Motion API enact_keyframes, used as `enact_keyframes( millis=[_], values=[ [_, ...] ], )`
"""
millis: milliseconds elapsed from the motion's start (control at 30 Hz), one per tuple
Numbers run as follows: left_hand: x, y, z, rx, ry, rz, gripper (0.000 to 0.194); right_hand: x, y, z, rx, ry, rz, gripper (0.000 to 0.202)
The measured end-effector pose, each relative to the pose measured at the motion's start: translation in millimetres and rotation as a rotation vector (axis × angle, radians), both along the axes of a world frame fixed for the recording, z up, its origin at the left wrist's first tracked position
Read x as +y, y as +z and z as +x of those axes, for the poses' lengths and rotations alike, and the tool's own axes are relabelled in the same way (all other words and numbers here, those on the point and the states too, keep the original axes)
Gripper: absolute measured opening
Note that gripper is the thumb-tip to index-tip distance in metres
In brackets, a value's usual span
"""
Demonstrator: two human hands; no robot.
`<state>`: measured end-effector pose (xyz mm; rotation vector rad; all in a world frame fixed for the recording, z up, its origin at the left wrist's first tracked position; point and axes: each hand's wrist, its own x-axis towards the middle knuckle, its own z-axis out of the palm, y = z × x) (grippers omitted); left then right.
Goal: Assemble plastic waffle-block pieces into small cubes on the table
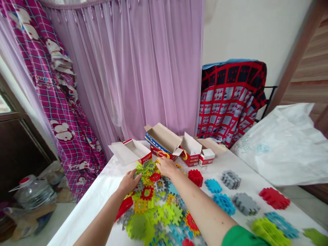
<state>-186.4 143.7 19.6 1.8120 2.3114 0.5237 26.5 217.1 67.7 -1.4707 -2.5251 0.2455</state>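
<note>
A pile of toothed plastic pieces in green, yellow, red, grey and blue spreads over the white-covered table (pixel 102 191). At the pile's left back edge rests my left hand (pixel 129 181), fingers apart, beside lime green pieces (pixel 146 168). My right hand (pixel 165 166) reaches to the back of the pile, close to yellow pieces; its fingertips are small and partly hidden, so any hold is unclear. A red ring-shaped piece (pixel 147 193) lies between my forearms. Sorted stacks stand to the right: red (pixel 195 178), blue (pixel 223 204), grey (pixel 246 203) and green (pixel 270 232).
Open cardboard boxes line the table's back edge: a red and white one (pixel 146 158), a blue one (pixel 164 137) and small red ones (pixel 191 159). A white plastic bag (pixel 284 147) bulges at the right. Purple curtains (pixel 153 68) hang behind.
</note>
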Motion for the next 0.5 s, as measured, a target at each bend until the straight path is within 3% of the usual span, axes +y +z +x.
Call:
enact_keyframes(
  millis=[200,500],
  values=[
    [-5,-7.1,2,-0.063,-0.070,0.038,0.044,8,-18.4,-15,-0.050,-0.098,-0.061,0.038],
    [-21,18.5,2,-0.175,-0.092,0.070,0.039,-51,-18.8,5,0.005,-0.023,-0.042,0.031]
  ],
)
